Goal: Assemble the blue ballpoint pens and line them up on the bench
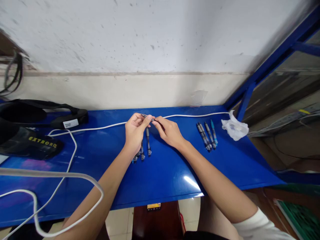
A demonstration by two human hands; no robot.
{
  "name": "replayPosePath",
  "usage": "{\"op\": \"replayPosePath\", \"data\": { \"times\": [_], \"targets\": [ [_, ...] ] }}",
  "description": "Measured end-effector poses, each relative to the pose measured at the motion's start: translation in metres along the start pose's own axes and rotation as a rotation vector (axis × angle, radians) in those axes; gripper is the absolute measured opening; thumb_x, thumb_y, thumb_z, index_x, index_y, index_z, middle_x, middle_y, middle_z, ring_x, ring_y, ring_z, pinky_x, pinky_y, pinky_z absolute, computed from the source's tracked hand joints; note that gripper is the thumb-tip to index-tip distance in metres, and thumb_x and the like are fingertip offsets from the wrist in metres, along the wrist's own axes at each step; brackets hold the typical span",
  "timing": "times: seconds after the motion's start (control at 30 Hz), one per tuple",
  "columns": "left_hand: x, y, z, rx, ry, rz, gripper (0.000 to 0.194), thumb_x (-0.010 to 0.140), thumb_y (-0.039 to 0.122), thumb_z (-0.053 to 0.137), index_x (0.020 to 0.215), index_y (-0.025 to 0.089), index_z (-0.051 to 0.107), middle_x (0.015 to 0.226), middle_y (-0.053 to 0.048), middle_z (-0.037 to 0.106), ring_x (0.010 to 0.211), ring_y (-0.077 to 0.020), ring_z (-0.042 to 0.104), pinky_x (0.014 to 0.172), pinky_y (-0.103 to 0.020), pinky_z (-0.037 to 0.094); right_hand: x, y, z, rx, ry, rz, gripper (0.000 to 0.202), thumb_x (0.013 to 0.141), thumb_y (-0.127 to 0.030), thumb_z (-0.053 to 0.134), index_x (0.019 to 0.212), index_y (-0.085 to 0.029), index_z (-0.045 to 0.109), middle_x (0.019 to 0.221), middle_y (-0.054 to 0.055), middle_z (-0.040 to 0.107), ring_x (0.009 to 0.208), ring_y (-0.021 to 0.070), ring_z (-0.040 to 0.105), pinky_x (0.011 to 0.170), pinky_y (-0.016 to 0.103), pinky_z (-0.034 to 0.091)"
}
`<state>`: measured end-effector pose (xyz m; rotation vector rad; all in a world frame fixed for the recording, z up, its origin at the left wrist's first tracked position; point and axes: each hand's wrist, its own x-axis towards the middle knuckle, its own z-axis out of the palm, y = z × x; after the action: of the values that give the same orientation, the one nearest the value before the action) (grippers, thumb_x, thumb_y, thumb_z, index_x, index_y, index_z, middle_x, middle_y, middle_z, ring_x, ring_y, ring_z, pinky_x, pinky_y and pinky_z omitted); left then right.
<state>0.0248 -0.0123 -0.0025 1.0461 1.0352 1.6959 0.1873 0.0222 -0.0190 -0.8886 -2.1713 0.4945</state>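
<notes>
Above the middle of the blue table (165, 176), my left hand (136, 130) and my right hand (168, 130) meet at a dark pen (148, 117). Fingers of both hands pinch it, the left at one part and the right at its other end. Below my left hand lie several pens (148, 143), partly hidden by that hand and wrist. To the right of my right hand, several more pens (207, 136) lie side by side, one of them with a teal body (213, 131).
A white cable (107, 126) runs along the table's back and loops at the left. Black headgear (72, 118) and a black item with yellow letters (37, 145) sit at the left. Crumpled white tissue (235, 128) lies at the right, beside a blue metal frame (246, 100).
</notes>
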Motion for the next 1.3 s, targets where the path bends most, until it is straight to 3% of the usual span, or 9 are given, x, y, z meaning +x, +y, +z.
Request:
{"op": "replayPosePath", "data": {
  "times": [0.13, 0.3, 0.4, 0.53, 0.63, 1.0, 1.3],
  "targets": [
    [0.001, -0.003, -0.001, 0.052, 0.017, 0.018, 0.032, 0.085, 0.042, 0.09, 0.105, 0.02, 0.078, 0.093, -0.005, 0.077, 0.083, -0.0154, 0.069, 0.074, -0.027, 0.052, 0.0, -0.001, 0.0, -0.019, -0.012, -0.012, 0.032, 0.117, -0.043, 0.04, 0.119, -0.024, 0.066, 0.104, 0.005, 0.075, 0.089, 0.0189, 0.069, 0.078, 0.028, 0.045],
    [0.006, -0.005, -0.008, 0.085, 0.123, 0.025, 0.032, 0.086, 0.046, 0.088, 0.08, 0.019, 0.072, 0.072, 0.001, 0.064, 0.066, -0.011, 0.058, 0.068, -0.026, 0.049, 0.0, -0.003, -0.001, -0.03, -0.014, -0.019, 0.033, 0.117, -0.044, 0.04, 0.125, -0.026, 0.066, 0.114, 0.005, 0.077, 0.098, 0.0205, 0.072, 0.082, 0.029, 0.047],
    [0.008, -0.002, -0.011, 0.053, 0.154, 0.033, 0.035, 0.087, 0.049, 0.087, 0.079, 0.02, 0.069, 0.073, 0.001, 0.065, 0.067, -0.0116, 0.06, 0.069, -0.026, 0.051, 0.0, -0.003, -0.002, -0.034, -0.01, -0.008, 0.033, 0.117, -0.044, 0.04, 0.127, -0.027, 0.066, 0.115, 0.005, 0.077, 0.099, 0.0208, 0.072, 0.085, 0.03, 0.049],
    [0.009, 0.004, -0.011, 0.018, 0.108, 0.027, 0.031, 0.09, 0.05, 0.084, 0.095, 0.021, 0.075, 0.094, -0.005, 0.076, 0.086, -0.0157, 0.072, 0.074, -0.026, 0.055, 0.0, -0.002, -0.002, -0.056, 0.016, 0.015, 0.033, 0.117, -0.042, 0.041, 0.126, -0.026, 0.068, 0.112, 0.005, 0.077, 0.097, 0.0209, 0.071, 0.084, 0.03, 0.049],
    [0.007, 0.007, -0.01, 0.014, 0.095, 0.006, 0.037, 0.093, 0.057, 0.077, 0.104, 0.022, 0.071, 0.104, -0.008, 0.081, 0.093, -0.0195, 0.078, 0.08, -0.03, 0.057, 0.001, -0.001, -0.002, -0.078, 0.052, 0.042, 0.032, 0.116, -0.043, 0.042, 0.123, -0.026, 0.069, 0.108, 0.005, 0.077, 0.094, 0.021, 0.07, 0.083, 0.03, 0.049],
    [0.008, 0.007, -0.011, 0.003, 0.104, 0.012, 0.041, 0.096, 0.063, 0.07, 0.106, 0.023, 0.064, 0.107, -0.01, 0.082, 0.096, -0.0213, 0.08, 0.08, -0.031, 0.059, 0.001, 0.001, -0.001, -0.115, 0.07, 0.064, 0.03, 0.115, -0.042, 0.045, 0.122, -0.028, 0.07, 0.106, 0.005, 0.077, 0.094, 0.0214, 0.071, 0.081, 0.03, 0.048],
    [0.003, 0.0, -0.005, 0.015, -0.052, -0.038, 0.038, 0.087, 0.046, 0.087, 0.113, 0.022, 0.071, 0.106, -0.009, 0.081, 0.101, -0.0227, 0.079, 0.084, -0.031, 0.06, 0.0, 0.001, -0.002, -0.063, 0.062, 0.049, 0.026, 0.115, -0.04, 0.046, 0.125, -0.028, 0.067, 0.116, 0.005, 0.079, 0.1, 0.0218, 0.073, 0.082, 0.031, 0.05]
  ]
}}
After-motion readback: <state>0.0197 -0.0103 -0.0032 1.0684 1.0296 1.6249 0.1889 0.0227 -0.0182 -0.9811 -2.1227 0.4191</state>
